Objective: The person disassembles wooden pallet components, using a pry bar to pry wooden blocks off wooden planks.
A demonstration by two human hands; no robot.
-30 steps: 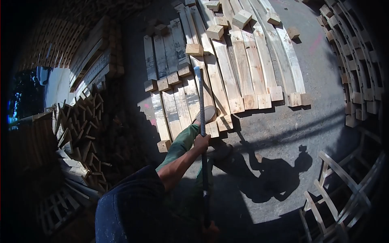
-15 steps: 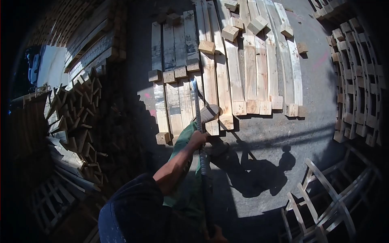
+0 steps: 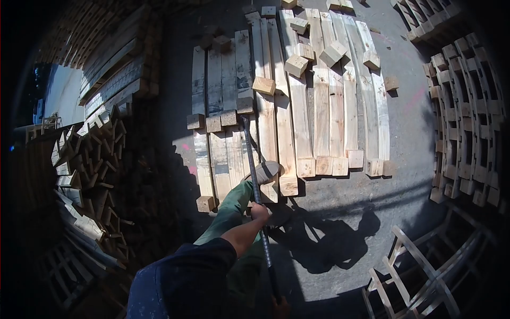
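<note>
A long dark pry bar (image 3: 256, 187) with a wrapped, ridged shaft slants across the middle of the view. My left hand (image 3: 260, 212) is wrapped round its shaft. Low in the frame, my right hand (image 3: 280, 307) grips the bar's lower end, mostly in shadow. The bar's far tip lies at the near edge of a wooden block (image 3: 245, 105); I cannot tell whether they touch. That block sits on pale boards (image 3: 227, 159) laid side by side on the ground. My shoe (image 3: 264, 171) rests on the boards beside the bar.
Loose wooden blocks (image 3: 296, 65) lie on the boards to the right. Split timber (image 3: 98, 175) is heaped at left, below stacked beams (image 3: 114, 69). Pallets (image 3: 465, 117) stand at right, and a wooden frame (image 3: 425, 266) lies at lower right.
The view has tilted, so the boards appear lower and slightly left. The bar's tip has moved a little nearer the block's edge. Both hands keep their hold.
</note>
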